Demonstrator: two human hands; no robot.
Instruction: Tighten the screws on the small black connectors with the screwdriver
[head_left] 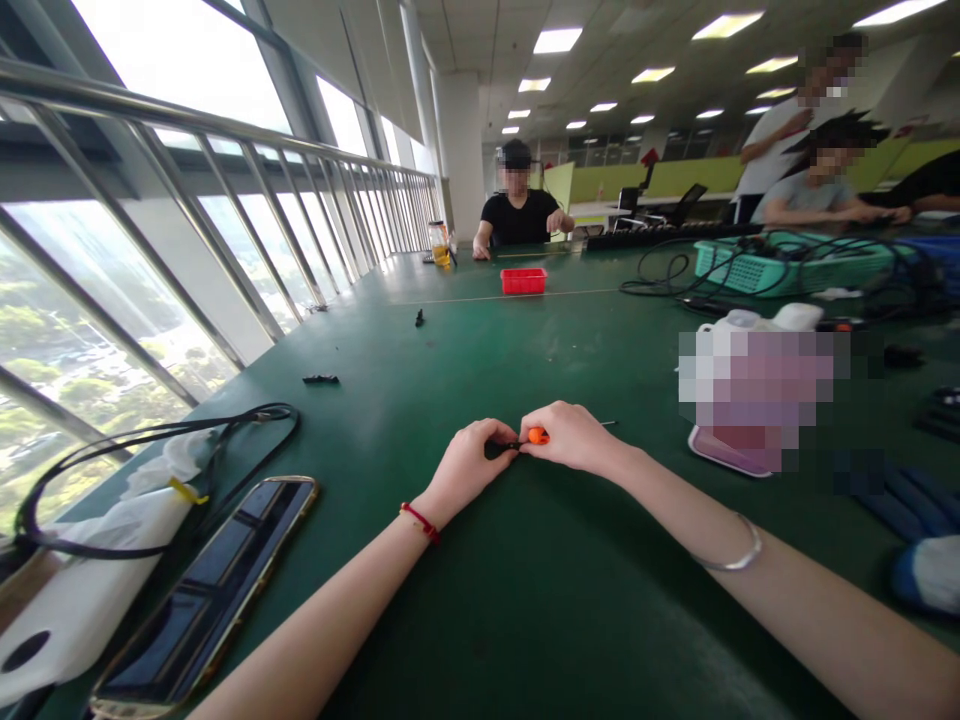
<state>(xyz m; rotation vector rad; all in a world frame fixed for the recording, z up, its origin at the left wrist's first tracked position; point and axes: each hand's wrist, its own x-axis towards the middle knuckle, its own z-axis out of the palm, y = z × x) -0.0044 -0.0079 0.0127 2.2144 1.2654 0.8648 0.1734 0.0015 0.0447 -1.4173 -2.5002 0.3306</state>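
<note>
Both hands meet over the middle of the green table (pixel 480 580). My left hand (pixel 474 462) is closed, with thumb and fingers pinching a small black part (pixel 501 449); its exact kind I cannot make out. Close against it, my right hand (pixel 571 436) is closed around what looks like a screwdriver with an orange handle (pixel 538 436). A thin metal shaft (pixel 609 422) sticks out on the far side of that hand. The right fingertips come right up to the black part's end. Two more small black pieces (pixel 321 380) (pixel 419 318) lie farther off, to the left.
At left are a phone (pixel 217 590), a white power strip (pixel 105 590) and black cable (pixel 247 415). A red bin (pixel 523 281) stands ahead, near a seated person (pixel 521 215). To the right are a blurred pinkish container (pixel 757 390) and a teal basket (pixel 780 268) with cables.
</note>
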